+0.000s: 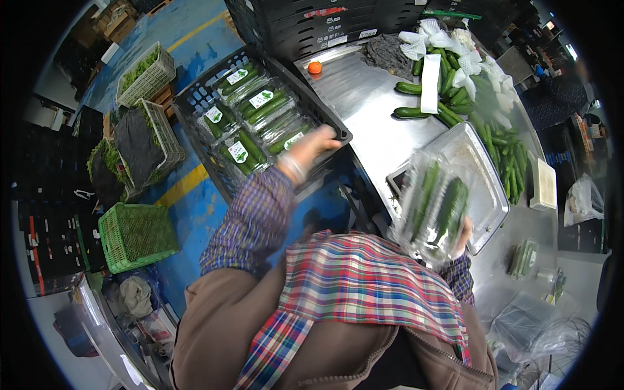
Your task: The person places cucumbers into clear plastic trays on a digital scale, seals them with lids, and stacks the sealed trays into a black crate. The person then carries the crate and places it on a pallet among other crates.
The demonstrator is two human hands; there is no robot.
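My left hand (309, 148), slightly blurred, is over the near right end of a black plastic crate (336, 126). Its fingers point right; whether they touch the labelled pack of cucumbers below cannot be told. Several clear packs of cucumbers (243, 151) lie in the crate, most bearing labels. At the right, my right hand (463, 239) holds a clear wrapped pack of cucumbers (431, 207) by its right side, above the steel table and partly in front of a shallow metal tray (480, 195). No label shows on this pack. Most of the right hand is hidden behind it.
Loose cucumbers (509, 161), white foam nets (431, 39) and an orange fruit (315, 68) are on the steel table (360, 117). Another wrapped pack (524, 258) lies at the right. Black crates stand beyond the table. A green crate (139, 239) and crates of leafy greens stand at the left.
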